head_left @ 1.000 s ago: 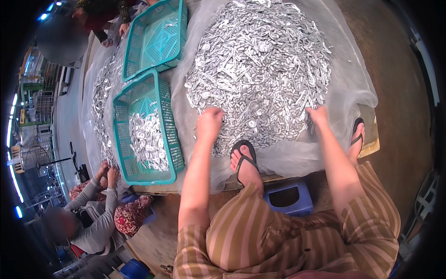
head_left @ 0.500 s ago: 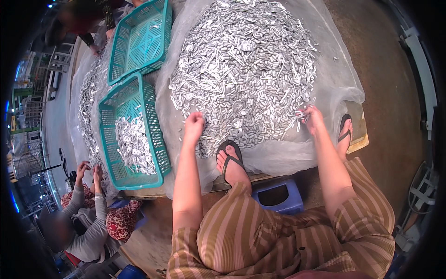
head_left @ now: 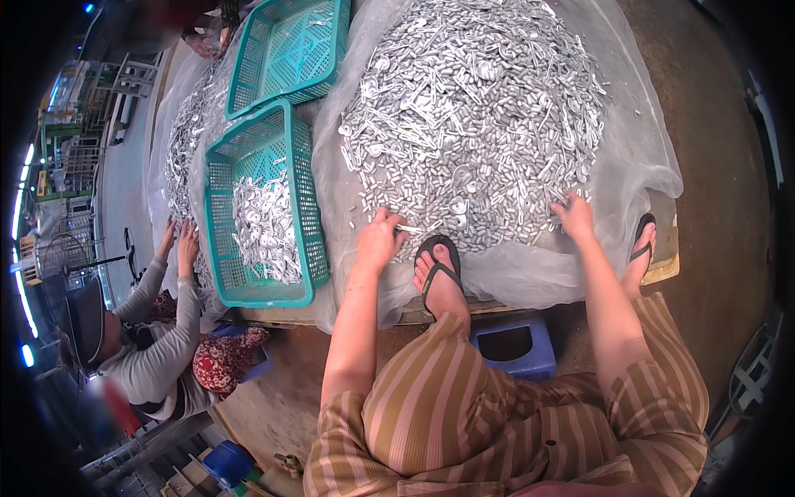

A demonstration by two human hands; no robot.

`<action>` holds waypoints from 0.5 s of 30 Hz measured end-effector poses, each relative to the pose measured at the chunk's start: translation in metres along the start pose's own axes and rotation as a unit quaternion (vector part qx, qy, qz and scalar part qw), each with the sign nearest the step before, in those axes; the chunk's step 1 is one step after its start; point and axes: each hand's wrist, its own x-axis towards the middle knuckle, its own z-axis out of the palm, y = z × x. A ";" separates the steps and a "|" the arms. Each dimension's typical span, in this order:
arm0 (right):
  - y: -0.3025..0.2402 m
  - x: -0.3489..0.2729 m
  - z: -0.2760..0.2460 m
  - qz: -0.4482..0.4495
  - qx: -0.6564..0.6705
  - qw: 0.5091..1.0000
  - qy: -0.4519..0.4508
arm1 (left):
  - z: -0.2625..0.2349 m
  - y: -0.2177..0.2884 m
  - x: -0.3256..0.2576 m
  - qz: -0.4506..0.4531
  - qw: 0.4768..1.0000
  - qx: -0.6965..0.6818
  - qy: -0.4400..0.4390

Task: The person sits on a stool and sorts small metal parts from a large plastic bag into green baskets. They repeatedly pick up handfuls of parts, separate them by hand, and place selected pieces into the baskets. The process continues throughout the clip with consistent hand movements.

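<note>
Now: my left hand [head_left: 379,240] at near edge of metal parts pile [head_left: 472,108], fingers pinched on one thin pin [head_left: 408,229] | pin's long axis points right | right hand [head_left: 575,217] fingers spread loose on pile edge, holding nothing | teal basket [head_left: 263,203] lies left, nearer left hand

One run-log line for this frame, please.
left hand: at near edge of metal parts pile | right hand: on pile | teal basket: left

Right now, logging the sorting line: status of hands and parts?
Left hand pinching a thin metal piece at pile edge. Right hand on metal parts pile. Teal basket beside, part-filled.
</note>
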 end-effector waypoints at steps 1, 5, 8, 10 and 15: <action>-0.010 -0.007 -0.005 -0.014 -0.046 0.999 -0.002 | 0.004 0.001 0.000 -0.011 0.999 0.020 -0.025; -0.021 -0.016 -0.012 -0.025 -0.142 0.988 -0.048 | 0.007 -0.005 0.005 -0.005 0.997 0.070 -0.024; -0.015 -0.013 -0.013 -0.003 -0.187 0.979 -0.079 | 0.006 0.009 0.010 -0.010 0.998 0.055 -0.028; -0.007 -0.009 -0.012 -0.041 -0.206 0.976 -0.065 | 0.011 0.024 0.014 0.007 0.997 0.047 -0.054; 0.037 0.020 -0.020 -0.014 -0.041 0.999 -0.019 | 0.029 0.041 0.019 0.024 0.988 0.101 -0.113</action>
